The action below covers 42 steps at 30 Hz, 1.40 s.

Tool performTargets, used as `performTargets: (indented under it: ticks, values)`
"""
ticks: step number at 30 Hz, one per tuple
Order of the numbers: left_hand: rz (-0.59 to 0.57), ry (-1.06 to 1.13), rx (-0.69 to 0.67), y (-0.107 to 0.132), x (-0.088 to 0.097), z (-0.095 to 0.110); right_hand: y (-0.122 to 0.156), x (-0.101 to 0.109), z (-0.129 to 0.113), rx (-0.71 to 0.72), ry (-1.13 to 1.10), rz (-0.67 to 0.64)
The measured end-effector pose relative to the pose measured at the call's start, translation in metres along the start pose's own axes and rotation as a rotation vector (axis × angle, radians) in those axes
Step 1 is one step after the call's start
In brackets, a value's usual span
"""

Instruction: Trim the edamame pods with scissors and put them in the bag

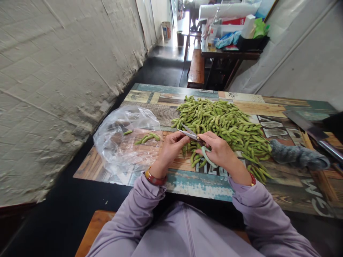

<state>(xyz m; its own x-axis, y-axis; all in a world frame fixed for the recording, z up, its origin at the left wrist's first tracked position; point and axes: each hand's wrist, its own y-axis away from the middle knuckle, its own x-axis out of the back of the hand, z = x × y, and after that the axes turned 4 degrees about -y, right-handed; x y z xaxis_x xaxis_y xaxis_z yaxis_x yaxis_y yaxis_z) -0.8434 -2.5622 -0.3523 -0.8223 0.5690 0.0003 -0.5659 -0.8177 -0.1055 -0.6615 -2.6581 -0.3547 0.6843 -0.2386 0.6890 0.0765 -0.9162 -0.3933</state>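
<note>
A big heap of green soybean pods [223,123] lies on the patterned wooden table [193,184]. My right hand [218,150] grips scissors [194,137] with pale green handles, blades pointing left toward my left hand. My left hand [171,146] is closed in a pinch at the blade tips; what it holds is hidden, likely a pod. Both hands hover at the near edge of the heap. A clear plastic bag [120,141] lies to the left with a few pods [147,138] on it.
A grey knitted cloth [294,156] lies right of the heap, with a large knife [308,130] beyond it. A plastered wall runs along the left. A wooden bench [196,67] and a cluttered dark table [230,50] stand farther back.
</note>
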Motion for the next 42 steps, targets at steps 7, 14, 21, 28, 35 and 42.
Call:
performTargets:
  ticks: [7,14,21,28,35,42]
  values:
    - [-0.015,-0.026,0.021,-0.0013,0.0028,-0.0013,0.0017,0.0,0.0034,0.006,0.038,-0.012]
    - [0.077,0.099,0.086,-0.0032,0.0013,0.0005,0.0015,-0.0027,0.0074,-0.037,0.072,0.087]
    - [0.118,0.447,0.191,-0.0073,0.0051,-0.0023,-0.0004,-0.0032,0.0048,-0.094,0.073,0.205]
    - [0.103,0.546,0.233,-0.0062,0.0042,-0.0002,-0.0003,-0.0048,0.0002,-0.061,0.036,0.118]
    - [0.07,0.529,0.234,-0.0042,0.0016,0.0007,-0.0003,-0.0058,-0.0001,-0.042,0.021,0.098]
    - [0.058,0.537,0.211,-0.0043,0.0024,0.0006,0.001,-0.0066,0.0002,-0.012,0.031,0.118]
